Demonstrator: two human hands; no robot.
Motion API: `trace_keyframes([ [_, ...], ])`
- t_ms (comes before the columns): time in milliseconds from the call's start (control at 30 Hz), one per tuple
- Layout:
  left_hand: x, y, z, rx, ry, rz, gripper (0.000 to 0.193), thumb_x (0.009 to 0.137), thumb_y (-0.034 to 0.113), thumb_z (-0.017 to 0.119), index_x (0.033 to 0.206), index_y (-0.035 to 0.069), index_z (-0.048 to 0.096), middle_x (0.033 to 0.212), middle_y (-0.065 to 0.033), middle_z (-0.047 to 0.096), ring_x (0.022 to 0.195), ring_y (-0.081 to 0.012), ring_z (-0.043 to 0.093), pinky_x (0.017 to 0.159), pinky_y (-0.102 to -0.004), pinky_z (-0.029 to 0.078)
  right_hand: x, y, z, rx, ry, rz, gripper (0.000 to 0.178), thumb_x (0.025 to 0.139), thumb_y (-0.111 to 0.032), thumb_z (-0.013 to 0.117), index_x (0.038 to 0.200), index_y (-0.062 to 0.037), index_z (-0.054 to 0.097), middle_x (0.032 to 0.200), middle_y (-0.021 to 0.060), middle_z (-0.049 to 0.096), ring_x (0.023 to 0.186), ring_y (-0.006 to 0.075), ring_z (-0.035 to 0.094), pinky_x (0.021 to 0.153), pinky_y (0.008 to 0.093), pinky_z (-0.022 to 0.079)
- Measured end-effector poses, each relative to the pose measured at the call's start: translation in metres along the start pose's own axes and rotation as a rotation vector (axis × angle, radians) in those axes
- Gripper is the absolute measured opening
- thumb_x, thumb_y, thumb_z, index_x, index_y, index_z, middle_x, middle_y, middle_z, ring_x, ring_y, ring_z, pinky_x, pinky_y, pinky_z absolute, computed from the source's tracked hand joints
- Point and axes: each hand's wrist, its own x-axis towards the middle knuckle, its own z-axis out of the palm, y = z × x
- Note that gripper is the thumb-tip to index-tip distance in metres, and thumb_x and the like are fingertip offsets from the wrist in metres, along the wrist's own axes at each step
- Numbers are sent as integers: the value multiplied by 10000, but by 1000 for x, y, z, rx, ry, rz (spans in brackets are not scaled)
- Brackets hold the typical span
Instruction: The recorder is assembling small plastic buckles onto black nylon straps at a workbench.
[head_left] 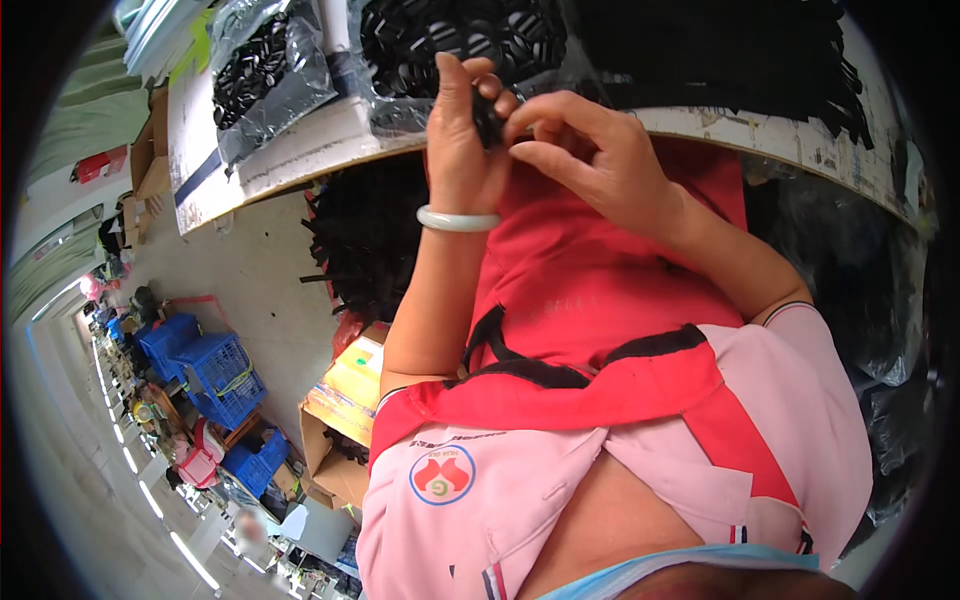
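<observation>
Head view: left hand (462,140) and right hand (590,150) pinch a small black part (487,118); clear bags (265,70) hold black pieces.

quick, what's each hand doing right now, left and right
Left hand: closed around a small black part, held up by the table edge.
Right hand: fingertips pinched on the same black part.

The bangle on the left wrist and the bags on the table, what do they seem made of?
Bangle: probably jade or glass, for it is pale, smooth and glossy. Bags: thin clear plastic film, wrinkled and shiny, with small black parts showing through.
</observation>
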Motion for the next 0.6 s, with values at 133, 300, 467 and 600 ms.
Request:
trace_keyframes([
  [133, -19, -23, -5, -133, 52, 2, 398, 918, 460, 568, 924, 67, 635, 793, -26, 571, 724, -134, 544, 669, -272, 480, -5, 21, 14, -272, 83, -168, 190, 820, -131, 687, 952, -31, 594, 755, 103, 614, 640, 254, 613, 585, 328, 495],
  [300, -31, -34, -11, -408, 141, -293, 285, 933, 323, 593, 889, 46, 643, 888, -77, 628, 864, -180, 579, 778, -344, 500, -16, 38, -1, -122, 16, 119, 188, 846, -139, 649, 974, -5, 614, 704, 86, 625, 630, 192, 633, 605, 306, 506],
  [467, -40, -49, -55, -375, 9, -467, 222, 942, 243, 576, 1057, 54, 586, 909, -45, 622, 812, -173, 581, 544, -254, 476, -20, 35, -18, 454, -130, 573, 185, 919, -210, 622, 988, -39, 605, 673, -21, 542, 481, 27, 447, 425, 172, 344],
  [600, -53, -54, -53, -101, -47, -372, 259, 927, 169, 589, 1156, 55, 549, 870, 4, 572, 679, -107, 523, 495, -210, 386, -33, 49, -23, 746, -30, 706, 159, 924, -219, 615, 974, -70, 593, 700, -35, 538, 503, 16, 461, 427, 164, 333],
])
